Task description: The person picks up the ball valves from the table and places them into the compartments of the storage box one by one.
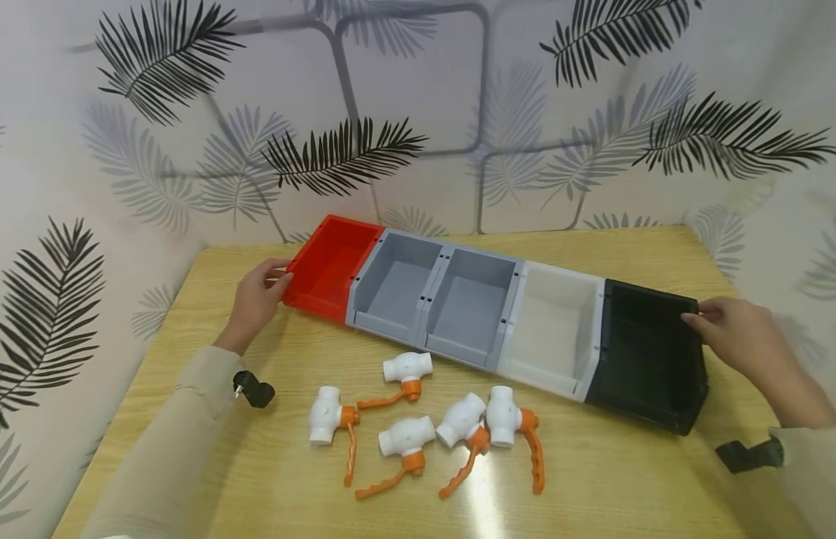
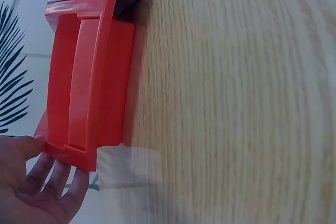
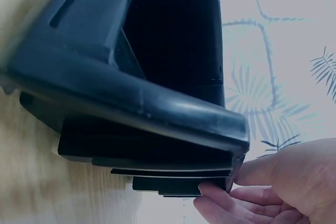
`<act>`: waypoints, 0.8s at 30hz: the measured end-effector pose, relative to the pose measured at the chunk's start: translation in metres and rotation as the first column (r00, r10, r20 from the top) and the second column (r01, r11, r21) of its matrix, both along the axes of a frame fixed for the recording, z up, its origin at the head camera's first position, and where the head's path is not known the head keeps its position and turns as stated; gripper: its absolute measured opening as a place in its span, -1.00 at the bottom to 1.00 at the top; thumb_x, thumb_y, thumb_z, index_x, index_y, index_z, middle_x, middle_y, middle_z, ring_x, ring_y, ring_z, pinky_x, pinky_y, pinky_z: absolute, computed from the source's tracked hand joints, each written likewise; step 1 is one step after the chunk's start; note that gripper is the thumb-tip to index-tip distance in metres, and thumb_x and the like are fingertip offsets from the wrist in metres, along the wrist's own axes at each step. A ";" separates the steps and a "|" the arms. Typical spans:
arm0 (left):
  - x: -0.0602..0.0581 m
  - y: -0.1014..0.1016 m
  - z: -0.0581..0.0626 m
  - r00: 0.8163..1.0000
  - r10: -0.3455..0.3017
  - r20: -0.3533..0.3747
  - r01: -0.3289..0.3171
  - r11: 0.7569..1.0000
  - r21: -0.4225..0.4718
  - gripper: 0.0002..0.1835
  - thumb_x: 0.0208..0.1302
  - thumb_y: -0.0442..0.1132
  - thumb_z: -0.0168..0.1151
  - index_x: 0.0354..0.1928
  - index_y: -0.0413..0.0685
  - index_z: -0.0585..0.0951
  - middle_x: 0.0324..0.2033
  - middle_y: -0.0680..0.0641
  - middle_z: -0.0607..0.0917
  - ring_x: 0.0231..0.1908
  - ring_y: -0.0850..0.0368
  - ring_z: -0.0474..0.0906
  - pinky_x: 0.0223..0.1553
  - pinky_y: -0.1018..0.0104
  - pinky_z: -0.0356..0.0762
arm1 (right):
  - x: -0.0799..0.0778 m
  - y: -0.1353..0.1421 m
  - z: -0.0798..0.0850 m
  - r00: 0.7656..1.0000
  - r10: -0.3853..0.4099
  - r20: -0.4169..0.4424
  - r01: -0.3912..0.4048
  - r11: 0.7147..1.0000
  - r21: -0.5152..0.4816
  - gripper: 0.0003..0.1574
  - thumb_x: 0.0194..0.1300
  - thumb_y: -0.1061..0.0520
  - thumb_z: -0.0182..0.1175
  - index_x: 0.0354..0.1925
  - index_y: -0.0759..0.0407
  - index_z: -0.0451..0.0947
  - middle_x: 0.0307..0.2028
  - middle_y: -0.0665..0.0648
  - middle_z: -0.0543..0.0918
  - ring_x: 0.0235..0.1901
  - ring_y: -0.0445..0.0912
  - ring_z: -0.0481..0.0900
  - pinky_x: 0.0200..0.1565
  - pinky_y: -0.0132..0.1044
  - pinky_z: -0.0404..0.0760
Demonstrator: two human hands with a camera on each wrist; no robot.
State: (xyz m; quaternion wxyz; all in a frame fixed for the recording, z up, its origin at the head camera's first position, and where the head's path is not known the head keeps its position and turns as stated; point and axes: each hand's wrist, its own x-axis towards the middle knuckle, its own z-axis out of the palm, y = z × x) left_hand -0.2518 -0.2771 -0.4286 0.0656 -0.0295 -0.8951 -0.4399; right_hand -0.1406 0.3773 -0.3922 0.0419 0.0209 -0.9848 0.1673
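Note:
A row of joined plastic bins runs slantwise over the table. At its left end is a red bin [image 1: 331, 268], and my left hand [image 1: 259, 296] grips its outer side. In the left wrist view the thumb lies on the rim of the red bin [image 2: 86, 87], fingers curled beneath. Between the ends sit two grey bins [image 1: 399, 278] and a white bin [image 1: 552, 329]. My right hand [image 1: 744, 333] pinches the outer rim of the black bin [image 1: 647, 352] at the right end. The right wrist view shows those fingertips [image 3: 215, 203] under the black rim.
Several white ball valves [image 1: 407, 436] with orange lever handles lie on the wooden table [image 1: 256, 464] in front of the row. Behind the table stands a leaf-patterned wall covering [image 1: 418, 90]. A small black camera [image 1: 256, 389] is worn at each wrist.

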 end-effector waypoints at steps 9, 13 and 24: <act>0.014 -0.017 -0.002 1.000 0.015 -0.016 -0.015 1.000 -0.006 -0.64 0.34 -0.20 0.06 0.13 -0.17 0.47 -0.06 -0.23 0.56 -0.16 -0.10 0.57 -0.24 0.22 0.58 | -0.019 -0.014 0.000 0.999 0.051 0.016 -0.050 0.998 -0.046 -0.45 0.33 0.06 0.08 -0.11 0.63 0.43 -0.30 0.50 0.59 -0.36 0.30 0.57 -0.30 0.14 0.46; 0.020 -0.024 -0.003 1.000 0.010 -0.021 -0.010 1.000 0.006 -0.63 0.34 -0.20 0.05 0.13 -0.19 0.47 -0.05 -0.24 0.55 -0.15 -0.12 0.56 -0.27 0.29 0.58 | -0.028 -0.017 0.000 0.998 0.052 0.038 -0.049 0.996 -0.080 -0.40 0.34 0.03 0.07 -0.07 0.65 0.39 -0.27 0.53 0.57 -0.37 0.28 0.58 -0.35 0.10 0.50; 0.038 -0.039 -0.003 0.999 0.031 0.013 -0.031 0.999 0.022 -0.64 0.35 -0.18 0.03 0.12 -0.19 0.42 -0.04 -0.23 0.52 -0.15 -0.13 0.55 -0.27 0.26 0.58 | -0.053 -0.028 0.001 0.998 0.052 0.043 -0.046 0.990 -0.133 -0.41 0.35 0.02 0.05 -0.04 0.61 0.39 -0.25 0.52 0.57 -0.43 0.20 0.59 -0.39 0.05 0.52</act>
